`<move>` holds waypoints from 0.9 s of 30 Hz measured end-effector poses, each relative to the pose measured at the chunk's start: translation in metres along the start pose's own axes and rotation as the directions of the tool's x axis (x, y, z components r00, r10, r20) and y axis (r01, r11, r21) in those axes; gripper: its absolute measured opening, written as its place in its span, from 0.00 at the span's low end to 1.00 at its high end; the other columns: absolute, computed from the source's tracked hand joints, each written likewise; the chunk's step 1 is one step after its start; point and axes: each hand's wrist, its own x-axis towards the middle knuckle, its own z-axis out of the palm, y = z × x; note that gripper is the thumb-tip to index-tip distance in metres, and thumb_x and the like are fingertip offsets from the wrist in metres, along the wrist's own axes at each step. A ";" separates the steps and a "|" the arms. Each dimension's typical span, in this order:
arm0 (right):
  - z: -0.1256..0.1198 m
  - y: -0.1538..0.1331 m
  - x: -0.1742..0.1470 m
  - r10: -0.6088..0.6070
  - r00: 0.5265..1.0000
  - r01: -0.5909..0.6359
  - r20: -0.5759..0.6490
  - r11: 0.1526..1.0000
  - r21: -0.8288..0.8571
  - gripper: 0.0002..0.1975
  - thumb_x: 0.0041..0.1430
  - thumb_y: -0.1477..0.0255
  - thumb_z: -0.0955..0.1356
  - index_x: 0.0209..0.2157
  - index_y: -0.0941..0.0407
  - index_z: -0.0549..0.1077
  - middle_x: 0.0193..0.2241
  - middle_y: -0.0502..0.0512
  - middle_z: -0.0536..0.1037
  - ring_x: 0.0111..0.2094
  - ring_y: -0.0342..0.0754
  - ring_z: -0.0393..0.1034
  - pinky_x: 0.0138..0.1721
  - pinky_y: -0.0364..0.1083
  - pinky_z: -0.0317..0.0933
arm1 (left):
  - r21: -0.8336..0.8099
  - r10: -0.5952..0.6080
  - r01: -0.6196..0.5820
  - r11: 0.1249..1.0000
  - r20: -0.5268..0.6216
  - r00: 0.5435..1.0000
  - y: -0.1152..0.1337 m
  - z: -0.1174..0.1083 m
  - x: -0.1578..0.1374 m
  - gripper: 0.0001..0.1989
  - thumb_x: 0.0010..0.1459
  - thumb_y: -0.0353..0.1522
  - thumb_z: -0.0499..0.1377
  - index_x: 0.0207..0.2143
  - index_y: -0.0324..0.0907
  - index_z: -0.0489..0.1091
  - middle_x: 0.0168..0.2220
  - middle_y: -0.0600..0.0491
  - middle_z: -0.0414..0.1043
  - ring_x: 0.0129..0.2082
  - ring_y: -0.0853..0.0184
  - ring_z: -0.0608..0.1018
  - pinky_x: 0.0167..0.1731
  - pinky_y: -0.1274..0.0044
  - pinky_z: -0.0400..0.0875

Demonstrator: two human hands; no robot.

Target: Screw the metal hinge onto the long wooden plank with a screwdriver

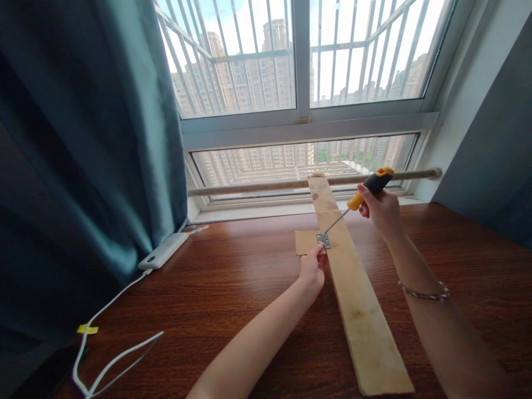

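A long pale wooden board [357, 299] runs from the near edge of the view toward the window. On its left edge lies a small metal hinge [323, 240], partly over a piece of cardboard [305, 243]. My left hand [312, 270] is closed at the hinge, with the thumb pressed on its near edge; the other fingers are mostly hidden. My right hand [380, 210] grips a screwdriver [371, 188] with a black and yellow handle. The screwdriver is tilted, and its tip meets the hinge's far side. Whether a screw sits under the tip is too small to tell.
The brown wooden tabletop [233, 293] carries a white power bank [164, 250] with a white cable [120, 296] at the left. A dark blue curtain [95, 138] hangs there. A horizontal rail [257, 187] crosses before the barred window, near the board's far end.
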 end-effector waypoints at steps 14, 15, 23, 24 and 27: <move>-0.012 -0.015 -0.003 0.073 0.955 -0.031 0.287 0.989 -0.148 0.13 0.44 0.65 0.71 0.27 0.61 0.71 0.18 0.53 0.74 0.16 0.44 0.67 0.15 0.42 0.63 | -0.014 -0.003 0.003 1.000 0.003 1.000 0.002 0.002 -0.003 0.09 0.41 0.19 0.62 0.28 0.37 0.71 0.26 0.53 0.74 0.22 0.73 0.73 0.23 0.81 0.66; -0.013 -0.016 -0.004 0.077 0.951 -0.032 0.298 0.988 -0.153 0.13 0.44 0.65 0.71 0.27 0.61 0.71 0.19 0.54 0.75 0.16 0.44 0.68 0.15 0.42 0.64 | -0.014 -0.004 0.004 1.000 0.003 1.000 0.002 0.002 -0.003 0.09 0.42 0.19 0.62 0.28 0.37 0.71 0.26 0.53 0.74 0.22 0.73 0.73 0.23 0.81 0.66; -0.010 -0.028 -0.008 -0.154 0.982 0.186 0.106 0.831 -0.524 0.14 0.43 0.61 0.71 0.23 0.57 0.71 0.16 0.52 0.72 0.20 0.48 0.69 0.22 0.45 0.62 | -0.004 0.006 -0.006 1.000 0.021 1.000 0.001 0.001 -0.001 0.10 0.41 0.20 0.62 0.29 0.37 0.71 0.28 0.52 0.75 0.22 0.73 0.74 0.23 0.81 0.66; -0.009 -0.027 -0.008 -0.184 0.980 0.198 0.081 0.809 -0.554 0.14 0.42 0.60 0.71 0.23 0.57 0.71 0.17 0.52 0.73 0.21 0.49 0.69 0.24 0.46 0.62 | -0.006 0.007 -0.007 1.000 0.024 1.000 0.001 0.001 -0.001 0.10 0.41 0.19 0.62 0.29 0.37 0.71 0.28 0.52 0.75 0.22 0.73 0.74 0.23 0.81 0.66; -0.007 -0.023 -0.007 -0.155 0.987 0.157 0.045 0.863 -0.480 0.14 0.41 0.60 0.72 0.25 0.57 0.72 0.20 0.52 0.74 0.21 0.48 0.68 0.25 0.46 0.62 | -0.011 0.001 -0.001 1.000 0.012 1.000 0.001 0.001 -0.002 0.09 0.41 0.19 0.62 0.28 0.37 0.70 0.27 0.53 0.74 0.22 0.72 0.73 0.23 0.81 0.66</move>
